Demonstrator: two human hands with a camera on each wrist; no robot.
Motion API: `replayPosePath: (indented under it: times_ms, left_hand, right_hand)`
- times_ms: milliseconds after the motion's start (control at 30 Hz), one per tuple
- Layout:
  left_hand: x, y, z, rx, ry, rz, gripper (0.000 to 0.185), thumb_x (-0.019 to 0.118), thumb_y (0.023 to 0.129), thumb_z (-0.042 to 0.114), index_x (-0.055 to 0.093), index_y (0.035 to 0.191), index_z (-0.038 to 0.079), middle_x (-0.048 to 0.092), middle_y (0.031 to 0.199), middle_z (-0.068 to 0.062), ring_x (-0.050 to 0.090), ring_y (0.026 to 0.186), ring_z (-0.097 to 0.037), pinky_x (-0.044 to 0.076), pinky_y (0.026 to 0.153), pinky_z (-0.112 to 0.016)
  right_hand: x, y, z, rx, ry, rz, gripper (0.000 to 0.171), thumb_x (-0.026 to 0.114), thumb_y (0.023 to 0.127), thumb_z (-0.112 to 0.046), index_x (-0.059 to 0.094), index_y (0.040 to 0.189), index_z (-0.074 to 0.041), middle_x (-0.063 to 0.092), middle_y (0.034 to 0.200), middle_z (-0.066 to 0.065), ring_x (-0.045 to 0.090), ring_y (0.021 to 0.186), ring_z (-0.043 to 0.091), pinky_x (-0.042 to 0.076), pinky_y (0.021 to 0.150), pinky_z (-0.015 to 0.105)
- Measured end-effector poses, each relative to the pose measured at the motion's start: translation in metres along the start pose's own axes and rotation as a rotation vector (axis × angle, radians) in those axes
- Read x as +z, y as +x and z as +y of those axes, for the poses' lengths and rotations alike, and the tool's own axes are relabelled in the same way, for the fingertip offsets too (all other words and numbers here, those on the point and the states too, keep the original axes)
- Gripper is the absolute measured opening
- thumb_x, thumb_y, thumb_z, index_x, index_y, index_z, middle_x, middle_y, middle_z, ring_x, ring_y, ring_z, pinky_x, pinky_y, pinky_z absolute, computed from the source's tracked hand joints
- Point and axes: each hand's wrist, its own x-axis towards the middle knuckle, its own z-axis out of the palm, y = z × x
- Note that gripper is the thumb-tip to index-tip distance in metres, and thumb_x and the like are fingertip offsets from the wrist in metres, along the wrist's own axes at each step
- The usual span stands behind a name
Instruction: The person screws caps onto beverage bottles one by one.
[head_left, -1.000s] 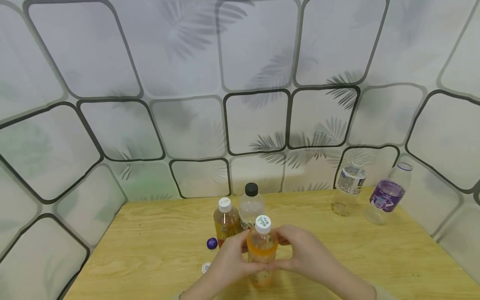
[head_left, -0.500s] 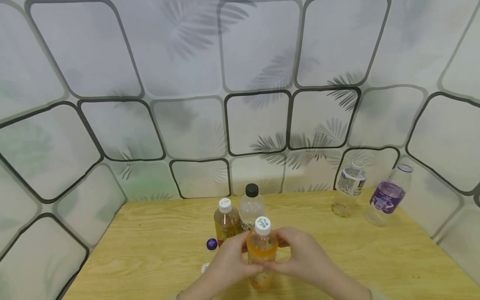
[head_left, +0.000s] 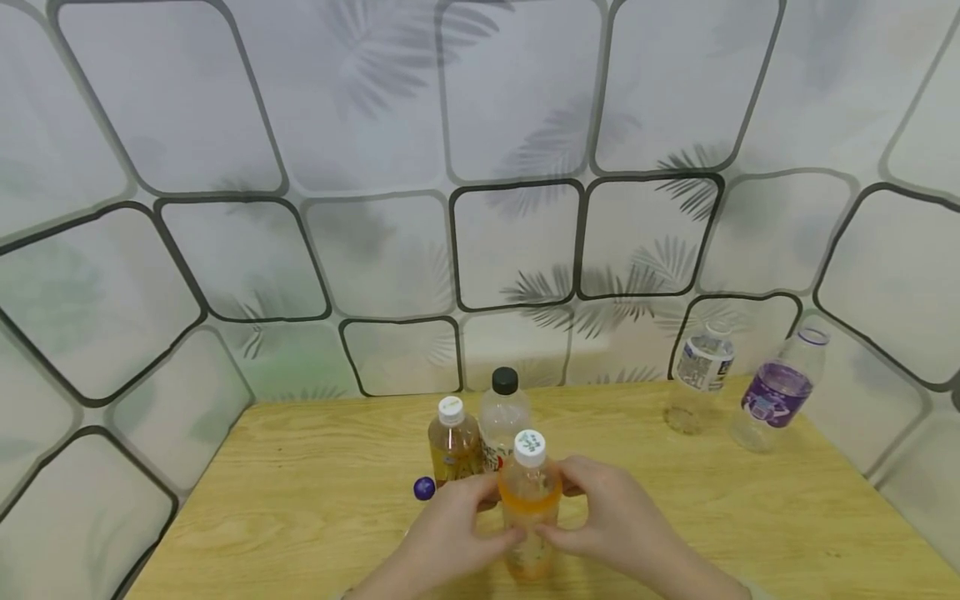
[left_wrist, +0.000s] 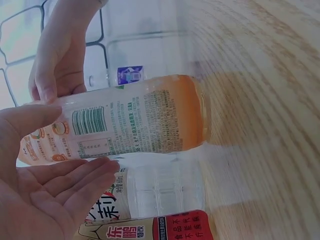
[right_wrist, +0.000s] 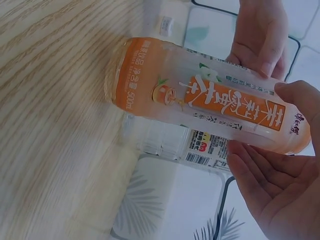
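I hold the orange bottle upright on the wooden table, white cap up, long axis vertical; my left hand and right hand grip its sides.

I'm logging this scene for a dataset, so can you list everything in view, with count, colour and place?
orange bottle: 1, orange drink, white cap, upright at the near table edge between both hands
amber bottle: 1, white cap, behind left
clear bottle: 1, black cap, behind centre
loose cap: 1, purple, on table left of the hands
uncapped bottles: 2, clear with white label, clear with purple label, far right
table: 1, light wood
wall panels: grey, leaf print
left hand: 1, holds orange bottle
right hand: 1, holds orange bottle
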Motion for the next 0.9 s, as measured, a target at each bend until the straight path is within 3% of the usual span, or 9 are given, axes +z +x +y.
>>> replayPosePath:
  times_ms: [267,533,900]
  left_hand:
    - [0.011,0.002,0.007,0.006,0.083,0.054,0.033,0.08,0.096,0.021,0.073,0.127,0.012,0.079,0.121,-0.005,0.076,0.11,-0.016,0.063,0.093,-0.027]
    - [0.022,0.008,0.013,-0.005,0.183,0.09,0.038,0.078,0.098,0.027,0.071,0.133,0.015,0.079,0.123,-0.002,0.076,0.108,-0.015,0.064,0.088,-0.028]
    - [0.032,0.014,0.014,-0.036,0.189,0.086,0.047,0.076,0.099,0.027,0.065,0.142,0.011,0.077,0.128,-0.002,0.075,0.115,-0.018,0.063,0.098,-0.038]
  right_hand:
    - [-0.011,-0.004,0.009,0.017,-0.025,0.026,0.047,0.097,0.077,-0.026,0.075,0.115,-0.011,0.078,0.11,0.0,0.075,0.092,0.012,0.065,0.077,0.025]
    - [-0.016,-0.006,0.018,0.052,-0.064,0.061,0.048,0.097,0.074,-0.023,0.076,0.115,-0.009,0.08,0.11,0.003,0.076,0.091,0.014,0.065,0.077,0.025]
    - [-0.024,-0.001,0.027,0.158,-0.085,0.105,0.05,0.097,0.075,-0.023,0.076,0.116,-0.006,0.081,0.11,0.005,0.077,0.09,0.019,0.066,0.077,0.03]
